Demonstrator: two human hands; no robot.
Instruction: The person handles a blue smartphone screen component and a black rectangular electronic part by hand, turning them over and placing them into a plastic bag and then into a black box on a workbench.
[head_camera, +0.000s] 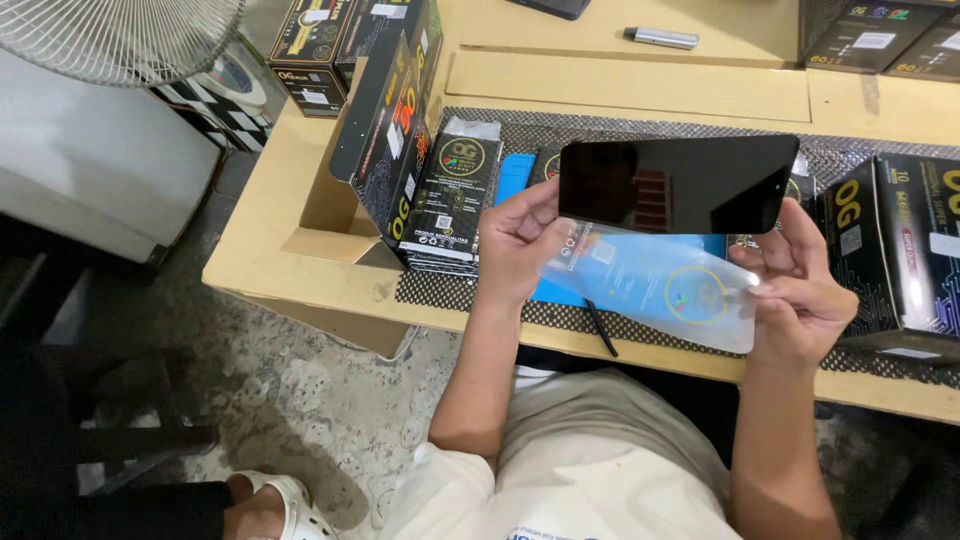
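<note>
At the left, the left hand (515, 240) pinches the end of the dark glass sheet (678, 184) held above the table (300, 262). Rightward, the right hand (800, 285) pinches the other end plus the clear film (665, 290); such edge-only grips could let the glass slip, I'd say.

Bare forearms, a white short-sleeved shirt (590, 470) with blue print at the hem, light trousers.

Two hands (520, 245), one dark glass sheet (678, 184), one clear film (660, 290), one fan (120, 35), one silver marker (661, 38).
</note>
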